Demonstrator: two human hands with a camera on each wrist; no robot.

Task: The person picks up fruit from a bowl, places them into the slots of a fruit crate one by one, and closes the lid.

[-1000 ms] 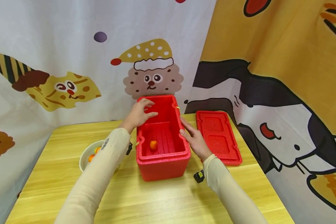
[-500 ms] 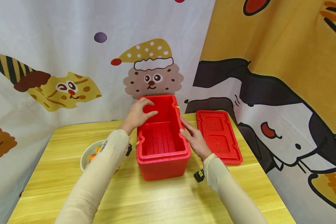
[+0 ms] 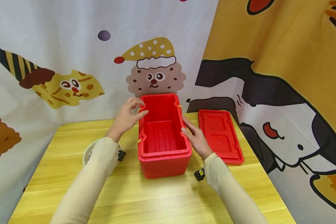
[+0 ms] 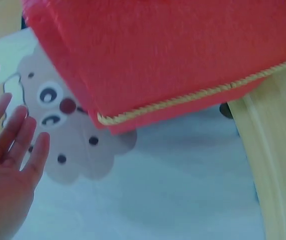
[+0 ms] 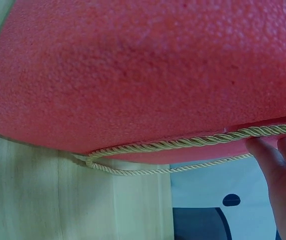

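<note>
A red foam box (image 3: 165,168) stands lidless on the table, its visible inner floor bare and the base of its near wall hidden. Just off its left rim, my left hand (image 3: 126,116) hovers with loosely bent fingers and holds nothing; the left wrist view has the same hand (image 4: 7,170) with its fingers spread apart from the box. Against the right side of the box lies my right hand (image 3: 196,138), fingers extended. In the right wrist view its fingertips touch the box's side by a twisted gold rope (image 5: 203,142). Another gold rope (image 4: 183,100) runs along the left side.
To the right of the box lies its red lid (image 3: 221,135). A white bowl (image 3: 86,154) stands on the left, mostly behind my left sleeve. The wooden table (image 3: 162,202) reaches back to a printed cloth (image 3: 72,28).
An orange fruit seen on the box floor one second ago is out of sight. My left hand has moved left from over the box, its sleeve now covering the bowl's fruit. The right hand stays.
</note>
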